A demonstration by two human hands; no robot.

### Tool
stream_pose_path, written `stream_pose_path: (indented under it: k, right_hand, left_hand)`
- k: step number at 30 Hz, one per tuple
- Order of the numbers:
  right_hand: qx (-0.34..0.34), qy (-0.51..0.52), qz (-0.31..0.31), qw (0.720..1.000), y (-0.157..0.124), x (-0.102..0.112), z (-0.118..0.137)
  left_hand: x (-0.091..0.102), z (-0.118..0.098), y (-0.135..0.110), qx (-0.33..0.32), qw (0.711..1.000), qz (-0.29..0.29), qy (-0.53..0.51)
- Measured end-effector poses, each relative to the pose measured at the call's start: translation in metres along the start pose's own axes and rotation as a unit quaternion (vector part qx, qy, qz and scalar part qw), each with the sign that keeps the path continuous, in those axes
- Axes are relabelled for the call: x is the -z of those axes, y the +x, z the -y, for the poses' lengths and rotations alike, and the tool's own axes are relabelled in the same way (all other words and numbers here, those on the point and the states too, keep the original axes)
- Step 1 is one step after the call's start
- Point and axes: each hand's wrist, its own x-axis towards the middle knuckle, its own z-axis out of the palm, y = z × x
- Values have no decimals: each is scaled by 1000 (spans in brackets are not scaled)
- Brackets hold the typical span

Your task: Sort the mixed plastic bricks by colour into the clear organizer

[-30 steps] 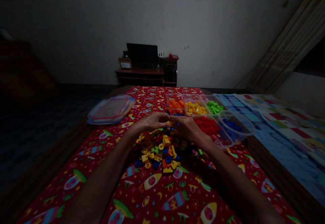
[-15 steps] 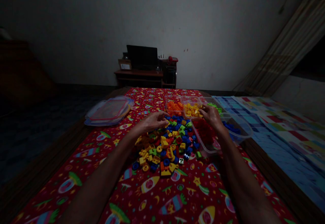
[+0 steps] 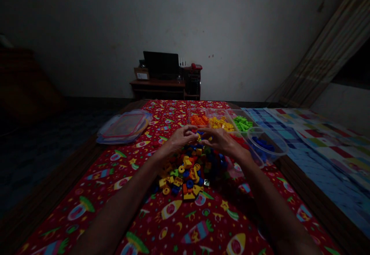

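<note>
My left hand (image 3: 182, 137) is over the far part of a heap of toy building bricks (image 3: 187, 164), fingers curled in a pinch; whatever is between the fingertips is too small and dark to make out. Close against it, my right hand (image 3: 219, 141) reaches in from the right, thumb and fingers curved but apart, its tips almost meeting the left fingertips. A bit of yellow shows between the two hands. The heap mixes yellow, blue, green, red and orange pieces, partly hidden under the hands.
Right of the heap, clear containers hold sorted bricks: orange (image 3: 199, 120), yellow (image 3: 221, 124), green (image 3: 243, 124), red (image 3: 239, 141) and blue (image 3: 262, 144). Stacked clear lids (image 3: 124, 127) lie at left on the red patterned cloth (image 3: 185, 216). A bed (image 3: 303, 143) adjoins the right side.
My right hand has moved left from above the yellow and green bricks to my left hand. The left hand has shifted slightly right. The green bricks are now uncovered.
</note>
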Motion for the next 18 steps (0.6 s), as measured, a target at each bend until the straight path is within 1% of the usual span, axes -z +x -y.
stream_pose_path:
  k: [3, 5, 7, 8, 11, 12, 15, 16, 18]
  right_hand:
    - [20, -56, 10, 998, -1, -2, 10]
    - [5, -90, 5, 996, -1, 2, 6]
    - [-33, -116, -15, 993, 0, 9, -7]
    - [-57, -129, -36, 989, 0, 12, -17]
    - [-125, -174, -126, 969, -2, 22, -54]
    - [-146, -189, -145, 960, -3, 25, -66]
    - [-192, -224, -157, 942, -8, 30, -91]
    - [-195, -228, -158, 941, -9, 31, -95]
    - [-185, -224, -167, 942, -9, 31, -93]
  left_hand:
    - [-4, 3, 3, 5, 1000, 27, 7]
    - [-4, 5, 5, -1, 999, 27, 34]
    - [1, 6, 6, -23, 996, 9, 83]
    - [4, 6, 6, -37, 993, -3, 112]
    - [17, 5, 6, -63, 978, -26, 198]
    - [22, 3, 5, -68, 971, -31, 227]
    - [34, -2, 3, -70, 946, -43, 313]
    - [38, -4, 2, -66, 939, -48, 335]
    - [44, -6, 1, -52, 930, -46, 360]
